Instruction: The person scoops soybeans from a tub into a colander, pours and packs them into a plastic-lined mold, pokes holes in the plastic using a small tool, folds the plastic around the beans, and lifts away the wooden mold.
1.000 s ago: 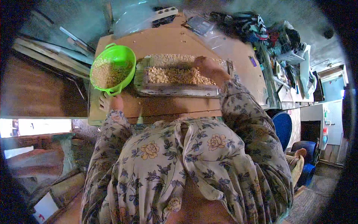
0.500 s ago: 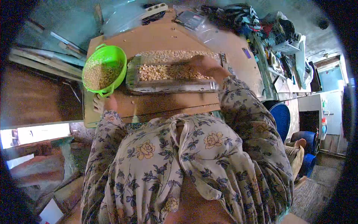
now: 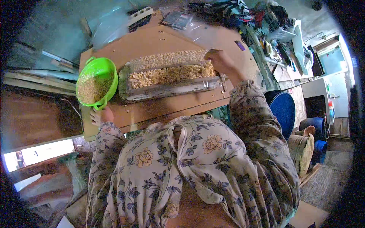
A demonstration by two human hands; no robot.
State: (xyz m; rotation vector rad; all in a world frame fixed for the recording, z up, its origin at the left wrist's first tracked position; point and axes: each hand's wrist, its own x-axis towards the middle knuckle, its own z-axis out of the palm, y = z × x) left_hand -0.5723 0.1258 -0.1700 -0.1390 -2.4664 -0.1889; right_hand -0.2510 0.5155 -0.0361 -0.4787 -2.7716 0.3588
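My left hand (image 3: 101,115) grips the lower handle of a bright green plastic bowl (image 3: 110,84), which is tilted toward me. Small pale kernels (image 3: 90,89) lie inside it. To its right is a weathered wooden frame (image 3: 167,92) filled with yellowish kernels (image 3: 167,74) in its front section. A flatter, paler layer of kernels (image 3: 159,59) covers the strip behind. Over the frame's right end is my right hand (image 3: 221,62), its fingers bent down and drawn together. Its fingertips are partly hidden, so anything between them cannot be made out.
The frame rests on a brown board tabletop (image 3: 144,43) with a few stray kernels. Clear plastic sheeting and a dark flat package (image 3: 177,19) lie at the back. Crowded shelving (image 3: 281,36) stands at the right, with blue barrels (image 3: 282,114) below. Wooden planks (image 3: 42,81) are at the left.
My right hand has moved from above the kernels to the frame's right end, uncovering more of the front section. My left hand still holds the bowl. The camera view has shifted and turned slightly.
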